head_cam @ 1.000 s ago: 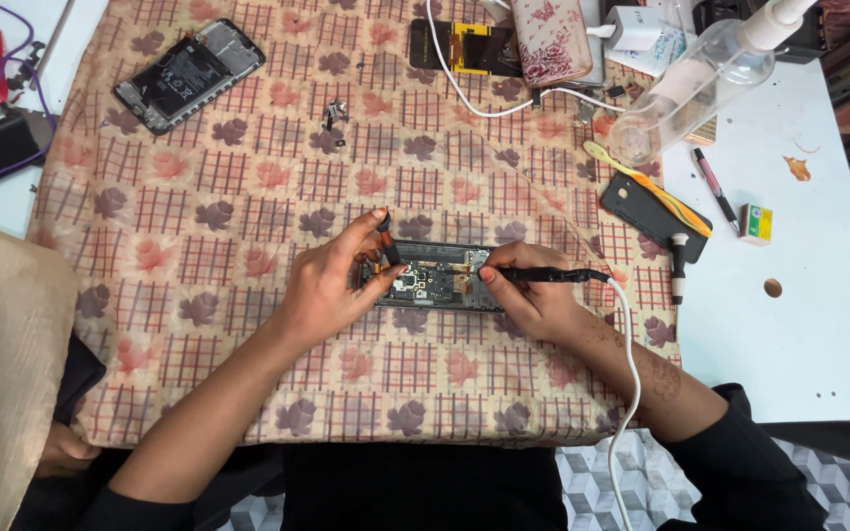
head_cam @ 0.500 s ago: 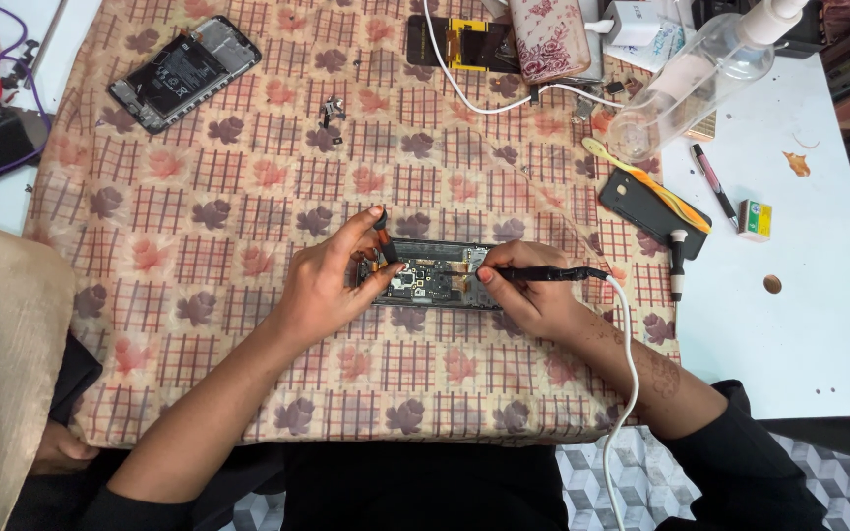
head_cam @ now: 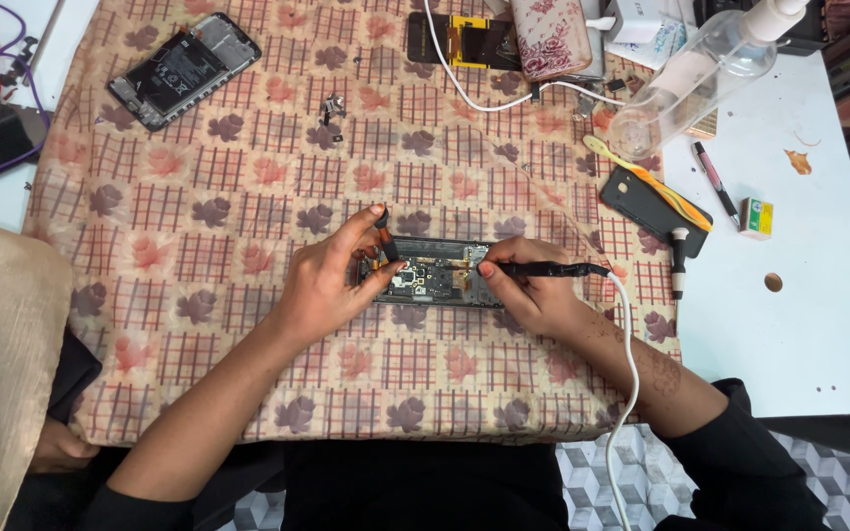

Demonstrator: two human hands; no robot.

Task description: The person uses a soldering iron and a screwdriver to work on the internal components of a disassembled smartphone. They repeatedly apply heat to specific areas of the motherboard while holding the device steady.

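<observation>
An opened phone (head_cam: 433, 275) with its circuit board bare lies flat on the patterned cloth (head_cam: 248, 197) in the middle of the view. My left hand (head_cam: 332, 280) grips its left end, thumb and forefinger pinching the top left corner. My right hand (head_cam: 528, 290) is shut on a black pen-shaped tool (head_cam: 548, 268) with a white cord (head_cam: 627, 393), its tip pointing left onto the board.
Another opened phone (head_cam: 184, 69) lies at the cloth's top left. A clear bottle (head_cam: 700, 69), a yellow toothbrush (head_cam: 641, 177) on a black case (head_cam: 651, 206), a screwdriver (head_cam: 678, 261), a pen (head_cam: 712, 182) and a small box (head_cam: 757, 216) sit at right. Small parts (head_cam: 332, 108) lie loose.
</observation>
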